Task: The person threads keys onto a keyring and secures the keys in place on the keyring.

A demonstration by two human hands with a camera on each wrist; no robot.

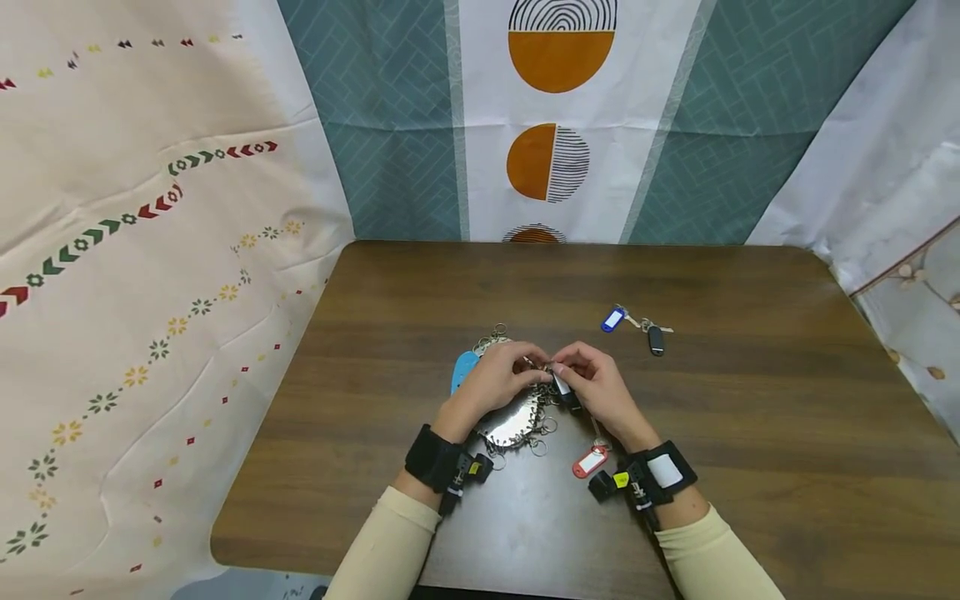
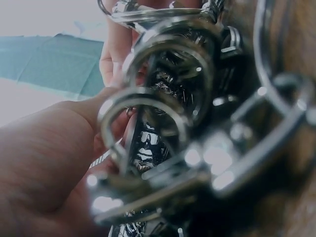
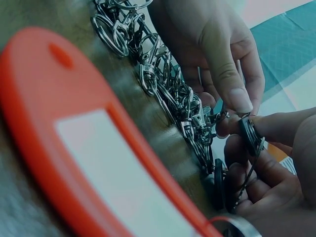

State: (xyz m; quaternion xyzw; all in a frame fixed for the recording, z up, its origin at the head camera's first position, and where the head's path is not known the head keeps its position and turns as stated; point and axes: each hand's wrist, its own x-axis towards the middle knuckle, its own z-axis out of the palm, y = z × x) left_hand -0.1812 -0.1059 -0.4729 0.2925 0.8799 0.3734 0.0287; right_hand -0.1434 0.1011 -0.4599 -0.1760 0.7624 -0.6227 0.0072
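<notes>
A round, shiny metal key holder point(image 1: 513, 421) lies on the table, its rim crowded with clips and split rings point(image 3: 148, 69). My left hand point(image 1: 498, 375) reaches over its upper right part, thumb and fingertips pinching a small key ring at the rim. Facing it, my right hand point(image 1: 600, 387) pinches a black key tag point(image 3: 251, 136) with a white label, close against the left thumb tip. A red key tag point(image 1: 590, 461) with a white label lies below the right hand. Blurred rings point(image 2: 148, 113) partly hide the left fingers in the left wrist view.
A blue tag point(image 1: 463, 367) shows at the holder's left edge beside my left hand. Farther back on the brown table point(image 1: 750, 375) lie a blue key tag point(image 1: 613, 318) and a black key tag point(image 1: 656, 340) with keys. Patterned cloths point(image 1: 397, 125) hang behind the table.
</notes>
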